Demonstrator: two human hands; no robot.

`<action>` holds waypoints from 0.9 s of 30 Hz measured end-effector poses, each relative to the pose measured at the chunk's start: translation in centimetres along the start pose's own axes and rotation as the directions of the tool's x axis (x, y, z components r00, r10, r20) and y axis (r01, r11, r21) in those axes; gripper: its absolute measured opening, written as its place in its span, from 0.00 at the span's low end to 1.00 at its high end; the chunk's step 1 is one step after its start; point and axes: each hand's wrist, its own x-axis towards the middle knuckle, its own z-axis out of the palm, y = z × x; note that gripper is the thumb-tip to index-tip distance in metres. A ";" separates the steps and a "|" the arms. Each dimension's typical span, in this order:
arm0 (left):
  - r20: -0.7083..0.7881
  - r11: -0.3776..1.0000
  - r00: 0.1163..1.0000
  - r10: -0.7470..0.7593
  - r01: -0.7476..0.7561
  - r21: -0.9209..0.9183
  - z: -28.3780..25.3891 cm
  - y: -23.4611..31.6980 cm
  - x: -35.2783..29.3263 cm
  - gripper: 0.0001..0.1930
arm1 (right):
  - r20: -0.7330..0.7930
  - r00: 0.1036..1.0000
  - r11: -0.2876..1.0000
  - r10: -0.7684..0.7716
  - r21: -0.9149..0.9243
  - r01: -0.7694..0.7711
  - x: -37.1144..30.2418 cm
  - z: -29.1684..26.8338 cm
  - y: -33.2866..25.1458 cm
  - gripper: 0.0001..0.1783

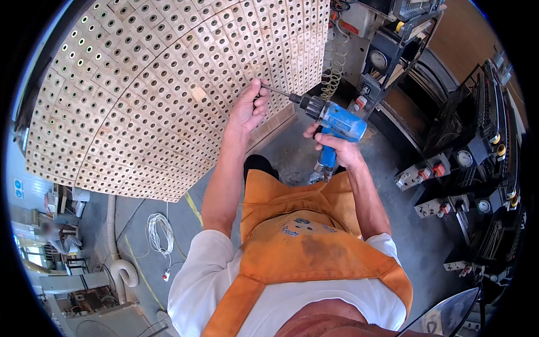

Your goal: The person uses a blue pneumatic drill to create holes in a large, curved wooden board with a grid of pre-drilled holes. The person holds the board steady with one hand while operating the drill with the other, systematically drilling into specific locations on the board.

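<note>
In my right hand (pixel 338 147) is a blue pistol-grip air drill (pixel 341 123) with a dark chuck, the fingers wrapped round its handle. A metal coupling shows at the base of the grip. From the chuck a long thin bit (pixel 279 91) points left and slightly away from me. My left hand (pixel 249 108) is closed, its thumb and fingertips together at the far end of the bit. What they pinch there is too small to make out. Just beyond stands a large curved panel of pale wooden blocks (pixel 168 101), each block with a dark-ringed hole.
One small plain block (pixel 199 94) stands out on the panel. A coiled clear hose (pixel 335 70) hangs behind the drill. Dark machinery with gauges (pixel 464 158) lines the right side. White cable (pixel 160 233) and a ribbed hose (pixel 112 224) lie on the floor at left; a person (pixel 53 235) is farther off.
</note>
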 end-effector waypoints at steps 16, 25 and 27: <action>-0.029 0.990 0.997 -0.067 0.070 0.122 0.0 -1.4 0.9 0.10 | -0.138 0.984 0.989 -0.117 -0.108 0.102 3.1 3.6 2.3 0.10; -0.123 0.949 0.941 -0.314 0.313 -0.032 -4.9 -8.5 -3.1 0.10 | -0.118 0.970 0.920 -0.212 -0.359 0.158 3.2 3.9 1.4 0.09; -0.173 0.950 0.936 -0.308 0.311 -0.006 -4.8 -8.5 -3.5 0.10 | -0.132 0.966 0.906 -0.224 -0.394 0.156 3.4 3.7 1.8 0.09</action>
